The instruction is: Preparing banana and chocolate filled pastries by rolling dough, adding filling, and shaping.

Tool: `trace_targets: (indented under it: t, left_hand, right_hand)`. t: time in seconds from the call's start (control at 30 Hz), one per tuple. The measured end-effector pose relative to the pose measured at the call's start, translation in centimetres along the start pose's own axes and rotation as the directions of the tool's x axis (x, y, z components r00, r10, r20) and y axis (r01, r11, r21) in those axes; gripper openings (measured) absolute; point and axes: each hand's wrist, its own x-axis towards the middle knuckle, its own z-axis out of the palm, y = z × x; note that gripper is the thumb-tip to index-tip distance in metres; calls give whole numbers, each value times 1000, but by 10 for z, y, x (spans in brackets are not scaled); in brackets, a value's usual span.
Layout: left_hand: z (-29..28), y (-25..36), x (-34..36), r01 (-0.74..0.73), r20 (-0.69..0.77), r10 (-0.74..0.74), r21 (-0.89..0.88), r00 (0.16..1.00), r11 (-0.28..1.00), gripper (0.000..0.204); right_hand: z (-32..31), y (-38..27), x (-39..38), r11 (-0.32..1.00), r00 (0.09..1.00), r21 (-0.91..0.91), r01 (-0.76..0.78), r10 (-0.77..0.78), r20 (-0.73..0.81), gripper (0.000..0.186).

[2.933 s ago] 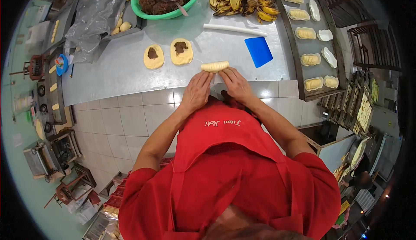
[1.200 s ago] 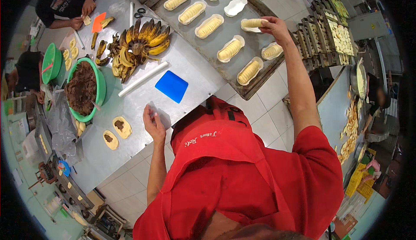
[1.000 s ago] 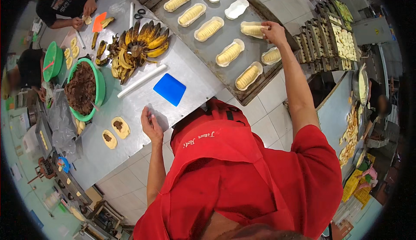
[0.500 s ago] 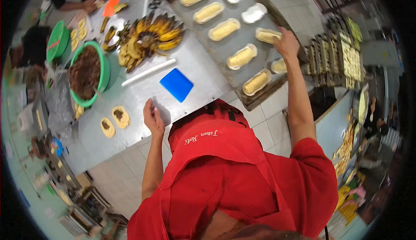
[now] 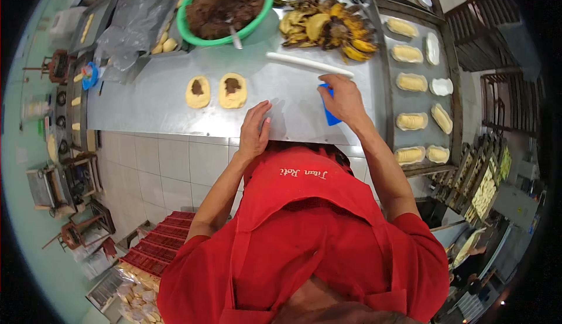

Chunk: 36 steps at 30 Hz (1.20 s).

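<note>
My right hand [image 5: 344,98] is over a blue dough scraper [image 5: 329,115] on the metal table [image 5: 146,104]. Its thumb and fingers curl round the scraper's upper edge, and the palm hides part of it. My left hand [image 5: 256,129] rests at the table's near edge, fingers stretched, holding nothing. Left of it lie two flat dough ovals: one [image 5: 191,97] and another [image 5: 235,100], each topped with brown filling. Just beyond the scraper is a white rolling pin [image 5: 310,64].
A green basin [image 5: 268,5] of brown filling with a spoon stands at the back. Bananas [image 5: 345,31] lie right of it. A baking tray [image 5: 422,100] of rolls in paper cups [image 5: 412,82] sits to the right. A plastic bag [image 5: 140,25] is at the back left.
My right hand has left a roll on the tray and come back to the blue scraper. My view has turned left. The left hand stays near the table edge.
</note>
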Motion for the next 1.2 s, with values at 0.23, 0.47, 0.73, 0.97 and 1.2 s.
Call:
trace_targets:
  t: [0.23,0.47,0.73,0.97,1.2]
  left_hand:
    - [-85,-48,-18,-96,172,22,434,985,896,58]
    - [-90,-29,35,-194,116,174,194,978,962,49]
    - [42,31,209,-464,215,437,99,874,880,45]
    - [138,32,303,-726,375,622,322,687,608,49]
    - [145,35,308,-718,436,571,398,696,572,39]
  right_hand:
    - [28,-16,40,995,1000,-95,-25,25,1,30]
    - [-40,79,66,873,931,-416,-255,105,-350,19]
    - [-4,86,78,720,871,-690,-75,-290,-397,25]
    - [-17,96,82,811,937,-585,-12,-196,-291,30]
    - [-26,98,73,292,627,559,-776,451,635,49]
